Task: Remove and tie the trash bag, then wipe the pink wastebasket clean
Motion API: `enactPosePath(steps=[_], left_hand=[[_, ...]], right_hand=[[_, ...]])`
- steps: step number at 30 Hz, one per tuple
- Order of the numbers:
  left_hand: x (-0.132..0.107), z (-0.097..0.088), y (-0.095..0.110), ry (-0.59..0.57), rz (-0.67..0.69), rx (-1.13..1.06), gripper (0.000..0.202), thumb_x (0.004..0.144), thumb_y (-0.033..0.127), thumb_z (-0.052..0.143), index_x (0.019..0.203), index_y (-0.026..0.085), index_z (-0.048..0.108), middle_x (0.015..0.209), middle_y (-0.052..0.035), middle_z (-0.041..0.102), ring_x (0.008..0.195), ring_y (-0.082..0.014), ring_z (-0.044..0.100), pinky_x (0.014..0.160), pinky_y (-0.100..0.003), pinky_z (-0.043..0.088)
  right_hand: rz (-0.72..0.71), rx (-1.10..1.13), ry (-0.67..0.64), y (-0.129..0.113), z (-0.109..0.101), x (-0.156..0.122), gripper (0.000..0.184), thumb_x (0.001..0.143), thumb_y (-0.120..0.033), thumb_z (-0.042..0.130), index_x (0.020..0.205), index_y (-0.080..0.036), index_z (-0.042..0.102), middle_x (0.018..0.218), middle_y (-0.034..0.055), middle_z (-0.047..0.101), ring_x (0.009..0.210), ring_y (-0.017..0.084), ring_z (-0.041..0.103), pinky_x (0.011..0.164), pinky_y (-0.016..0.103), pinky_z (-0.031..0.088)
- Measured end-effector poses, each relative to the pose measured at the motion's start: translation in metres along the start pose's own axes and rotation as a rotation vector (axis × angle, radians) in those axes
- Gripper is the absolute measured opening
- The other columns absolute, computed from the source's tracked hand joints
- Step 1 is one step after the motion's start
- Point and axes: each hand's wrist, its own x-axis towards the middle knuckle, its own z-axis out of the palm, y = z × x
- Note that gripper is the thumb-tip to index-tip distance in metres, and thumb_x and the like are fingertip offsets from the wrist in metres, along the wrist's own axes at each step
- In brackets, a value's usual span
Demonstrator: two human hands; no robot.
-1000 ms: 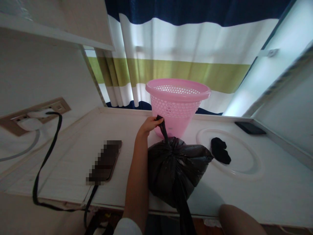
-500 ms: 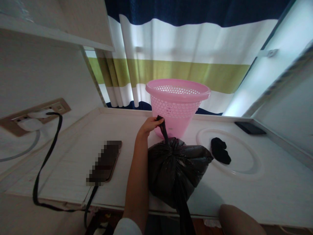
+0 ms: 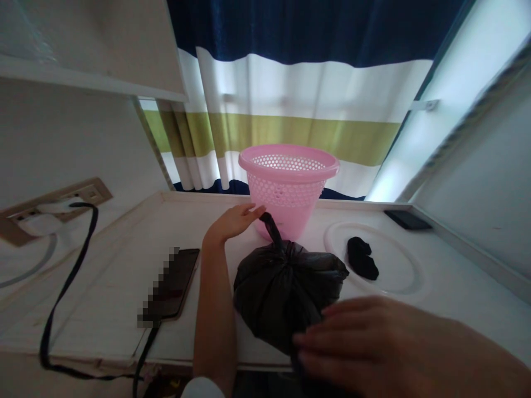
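A tied-up black plastic garbage bag [image 3: 269,293] sits on the white surface, gathered to a knot at its top. My left hand [image 3: 232,224] pinches the end of a twisted strip rising from that knot, thumb and finger at its tip. At the lower right, blurred, my right hand [image 3: 365,342] curls over the bag's near strip, its fingertips partly hiding it. Just behind the bag stands a pink perforated wastebasket [image 3: 286,190], upright.
A white ring [image 3: 332,235] lies to the right, a small black cloth item [image 3: 363,260] inside it. Farther back rests a flat black object [image 3: 409,219]. On the left are a phone [image 3: 178,282] with a cable and a wall socket [image 3: 93,190]. A striped curtain [image 3: 298,88] hangs behind.
My right hand has come into view from below, over the bag's near strip. My left hand stays at the far strip, its fingers a little straighter. The view has shifted slightly.
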Motion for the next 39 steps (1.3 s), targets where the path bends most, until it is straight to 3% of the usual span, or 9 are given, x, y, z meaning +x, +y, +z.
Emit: enactPosePath(steps=[2,4,7,11,15,19,24,30,39], left_hand=[[-0.018,-0.004,0.024,0.158,0.036,0.204,0.047,0.068,0.051,0.051,0.104,0.022,0.057,0.103,-0.0062,0.06,0.096,-0.0255,0.052,0.08,-0.03,0.035],[-0.036,0.003,0.046,0.143,0.102,0.299,0.049,0.073,0.05,0.045,0.114,0.024,0.049,0.118,-0.0054,0.052,0.109,-0.0254,0.044,0.089,-0.032,0.029],[-0.061,0.03,0.062,-0.029,0.172,0.407,0.053,0.074,0.051,0.041,0.12,0.025,0.043,0.127,-0.0044,0.043,0.119,-0.0253,0.033,0.097,-0.034,0.02],[-0.083,0.067,0.049,-0.088,0.063,0.524,0.056,0.075,0.053,0.034,0.126,0.028,0.032,0.135,-0.0036,0.03,0.126,-0.0283,0.018,0.099,-0.042,0.01],[-0.089,0.084,0.025,-0.06,-0.033,0.597,0.059,0.077,0.055,0.027,0.128,0.025,0.027,0.137,-0.0062,0.024,0.126,-0.0322,0.015,0.098,-0.048,0.007],[-0.091,0.095,0.014,-0.049,-0.041,0.657,0.058,0.08,0.053,0.021,0.13,0.025,0.021,0.138,-0.0058,0.022,0.126,-0.0306,0.015,0.098,-0.048,0.012],[-0.095,0.105,0.011,-0.01,-0.008,0.759,0.056,0.082,0.05,0.016,0.131,0.023,0.02,0.138,-0.0074,0.022,0.125,-0.0296,0.018,0.098,-0.051,0.016],[-0.101,0.105,0.008,-0.003,0.04,0.814,0.057,0.082,0.05,0.02,0.13,0.021,0.02,0.137,-0.0092,0.025,0.124,-0.0284,0.022,0.097,-0.05,0.021],[-0.102,0.088,-0.006,0.15,0.119,0.963,0.037,0.084,0.03,0.033,0.121,0.029,0.039,0.127,-0.0041,0.043,0.116,-0.023,0.038,0.098,-0.048,0.021]], right_hand=[[0.114,0.043,0.058,0.032,-0.025,-0.006,0.051,0.075,-0.043,0.048,0.12,-0.019,0.044,0.113,0.0085,0.054,0.1,0.021,0.051,0.086,0.032,0.039],[0.277,0.083,0.097,0.073,-0.032,-0.013,0.051,0.079,-0.045,0.042,0.123,-0.02,0.041,0.115,0.0083,0.052,0.101,0.021,0.05,0.088,0.035,0.037],[0.404,0.186,0.089,0.128,-0.017,-0.02,0.056,0.077,-0.048,0.042,0.125,-0.019,0.038,0.117,0.0089,0.05,0.103,0.024,0.048,0.091,0.038,0.033],[0.327,0.43,-0.003,0.162,0.013,-0.021,0.074,0.07,-0.054,0.049,0.131,-0.021,0.022,0.132,0.0074,0.033,0.116,0.025,0.034,0.096,0.039,0.026],[0.207,0.673,0.068,0.165,0.034,-0.016,0.083,0.067,-0.058,0.049,0.132,-0.018,0.017,0.137,0.0071,0.02,0.123,0.021,0.022,0.098,0.033,0.022],[0.3,0.736,0.148,0.16,0.051,-0.007,0.066,0.076,-0.047,0.045,0.131,-0.019,0.023,0.132,0.0067,0.031,0.117,0.019,0.034,0.097,0.034,0.027],[0.372,0.504,0.376,0.143,0.068,0.013,0.049,0.083,-0.042,0.034,0.128,-0.023,0.03,0.129,0.0021,0.037,0.115,0.018,0.037,0.098,0.039,0.025],[0.317,0.032,0.378,0.116,0.072,0.026,0.051,0.08,-0.044,0.041,0.127,-0.025,0.032,0.132,0.0053,0.032,0.121,0.023,0.026,0.098,0.05,0.019],[0.267,-0.152,0.501,0.124,0.093,0.014,0.028,0.083,-0.026,0.04,0.105,-0.025,0.056,0.107,0.0011,0.058,0.098,0.017,0.053,0.09,0.037,0.039]])
